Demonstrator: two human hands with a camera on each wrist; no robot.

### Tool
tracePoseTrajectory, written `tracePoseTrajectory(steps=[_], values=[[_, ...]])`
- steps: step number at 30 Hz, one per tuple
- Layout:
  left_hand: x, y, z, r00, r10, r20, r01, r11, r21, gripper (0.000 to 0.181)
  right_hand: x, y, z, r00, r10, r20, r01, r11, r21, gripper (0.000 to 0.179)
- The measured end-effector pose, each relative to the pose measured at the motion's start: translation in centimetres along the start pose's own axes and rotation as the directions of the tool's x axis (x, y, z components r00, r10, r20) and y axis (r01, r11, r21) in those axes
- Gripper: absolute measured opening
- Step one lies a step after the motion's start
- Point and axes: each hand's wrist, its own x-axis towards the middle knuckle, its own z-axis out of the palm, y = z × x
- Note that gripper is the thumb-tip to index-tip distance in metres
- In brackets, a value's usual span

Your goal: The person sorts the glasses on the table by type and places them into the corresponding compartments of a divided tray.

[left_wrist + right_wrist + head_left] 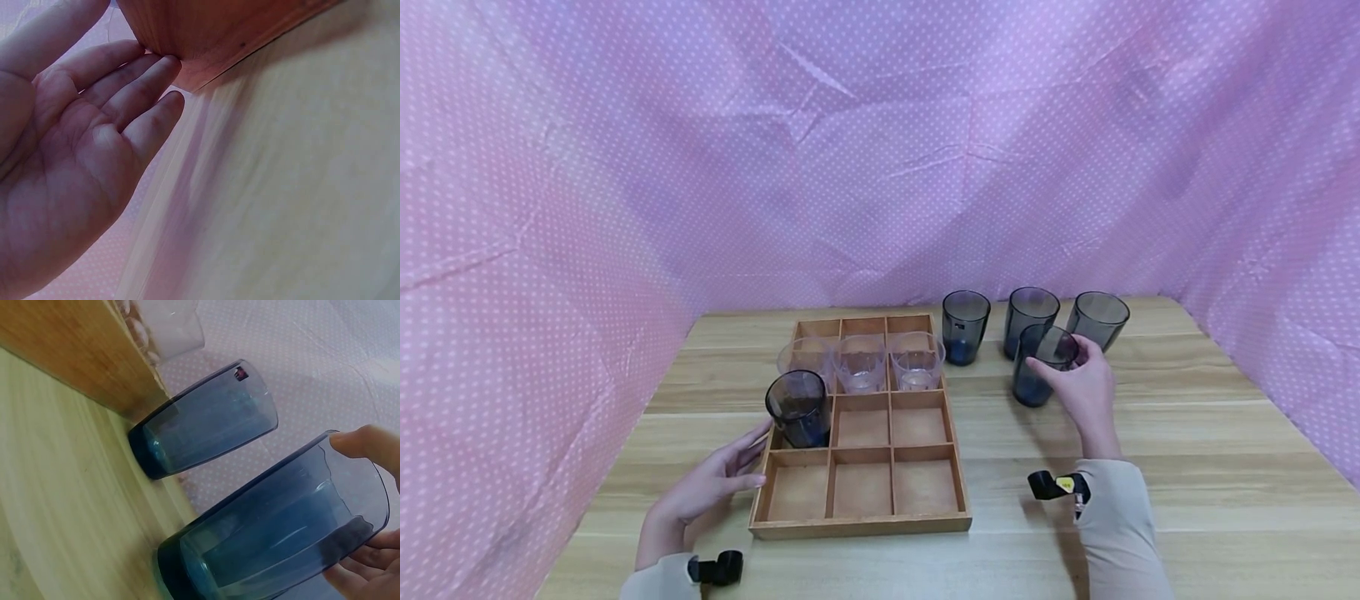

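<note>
My right hand (1082,387) grips a smoky dark tumbler (1032,388) near its rim, thumb on one side and fingers on the other. In the right wrist view its base is at or just above the table; I cannot tell whether they touch. My left hand (718,475) rests against the left side of a wooden compartment tray (861,528), its fingers fairly straight and holding nothing. Another dark tumbler (799,410) stands in a left-column compartment, just above the front row. Behind it, three clear glasses (860,367) stand in a row across the tray.
Three more dark tumblers stand on the table right of the tray: one (964,329) beside its back corner, one (1026,308) farther right, and one (1097,315) behind my right hand. A pink dotted cloth (880,167) hangs around the wooden table (1225,500).
</note>
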Motion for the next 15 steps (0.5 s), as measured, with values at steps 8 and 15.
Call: tracePoseTrajectory(steps=[8, 15], values=[[0.1, 0.1, 0.0, 1.0, 0.014, 0.006, -0.014, 1.0, -0.015, 0.08, -0.2, -0.7, -0.4, 1.0, -0.001, 0.017, 0.001, 1.0, 0.014, 0.08], [0.0, 0.1, -0.1, 1.0, 0.022, 0.016, -0.021, 0.999, -0.027, 0.08, -0.5, -1.1, -0.6, 0.998, -0.001, 0.063, -0.001, 0.999, 0.037, 0.083]])
